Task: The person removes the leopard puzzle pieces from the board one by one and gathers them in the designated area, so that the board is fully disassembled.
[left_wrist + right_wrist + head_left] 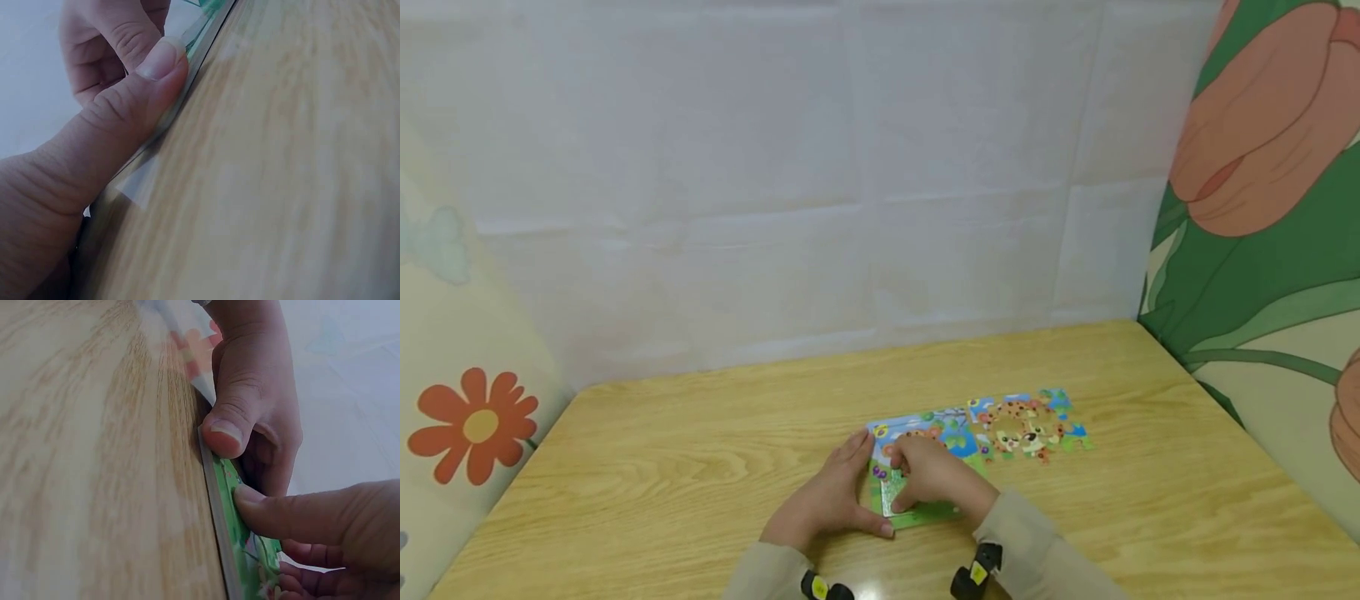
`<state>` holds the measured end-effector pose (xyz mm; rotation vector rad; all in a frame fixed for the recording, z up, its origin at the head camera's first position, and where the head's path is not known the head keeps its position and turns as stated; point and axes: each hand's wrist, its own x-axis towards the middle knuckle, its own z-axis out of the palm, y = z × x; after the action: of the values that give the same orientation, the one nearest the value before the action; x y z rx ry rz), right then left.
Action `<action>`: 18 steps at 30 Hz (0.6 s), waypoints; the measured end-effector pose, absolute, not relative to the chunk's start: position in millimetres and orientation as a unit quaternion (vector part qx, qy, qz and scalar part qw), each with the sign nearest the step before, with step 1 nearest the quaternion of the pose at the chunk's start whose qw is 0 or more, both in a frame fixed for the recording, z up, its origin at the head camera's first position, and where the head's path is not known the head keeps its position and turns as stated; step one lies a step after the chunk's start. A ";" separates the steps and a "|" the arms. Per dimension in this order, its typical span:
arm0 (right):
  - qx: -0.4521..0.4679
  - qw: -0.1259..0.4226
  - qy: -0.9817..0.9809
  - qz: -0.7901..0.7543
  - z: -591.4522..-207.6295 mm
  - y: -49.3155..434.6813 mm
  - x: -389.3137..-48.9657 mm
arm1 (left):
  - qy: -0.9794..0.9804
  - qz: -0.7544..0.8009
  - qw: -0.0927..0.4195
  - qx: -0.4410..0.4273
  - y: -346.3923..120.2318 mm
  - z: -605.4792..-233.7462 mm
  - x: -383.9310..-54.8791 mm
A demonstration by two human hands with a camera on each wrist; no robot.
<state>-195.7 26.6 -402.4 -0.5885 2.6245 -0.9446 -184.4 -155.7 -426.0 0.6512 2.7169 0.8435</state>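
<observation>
A colourful puzzle board [917,521] with a green lower border lies on the table, its picture partly filled in. My left hand [831,496] grips its left side, thumb on the near edge and fingers at the far left corner. Over the board, my right hand [936,475] has its index finger bent, with the thumb [262,509] down close to the green border. A pale patterned recess [891,492] shows between them; I cannot tell whether a piece is in these fingers. Beyond the right hand lie several joined puzzle pieces [1030,439] with a spotted animal's face.
The wooden table [685,467] reaches back to a white sheet [775,192]. Painted walls with a red flower [478,427] and large pink tulips [1255,125] stand at either side. Black camera straps [976,571] sit on both wrists.
</observation>
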 end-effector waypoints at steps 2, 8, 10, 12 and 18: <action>-0.211 0.142 0.904 -0.345 -403.5 27.9 -195.5 | 0.925 0.289 0.109 0.222 -156.0 -425.8 -184.2; -0.222 0.130 0.888 -0.382 -407.9 31.6 -195.2 | 0.923 0.294 0.106 0.225 -156.0 -427.0 -183.6; -0.223 0.127 0.879 -0.401 -411.9 33.8 -196.6 | 0.923 0.293 0.107 0.224 -156.0 -426.7 -183.5; -0.220 0.127 0.866 -0.431 -416.5 37.1 -198.5 | 0.924 0.293 0.110 0.222 -155.8 -426.2 -183.5; -0.187 0.143 0.793 -0.561 -422.5 48.1 -201.6 | 0.925 0.295 0.115 0.212 -154.7 -424.7 -182.5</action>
<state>-201.6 48.1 -422.5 -0.5389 2.2888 -1.6194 -182.5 -154.7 -424.7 0.6211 2.7096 0.8649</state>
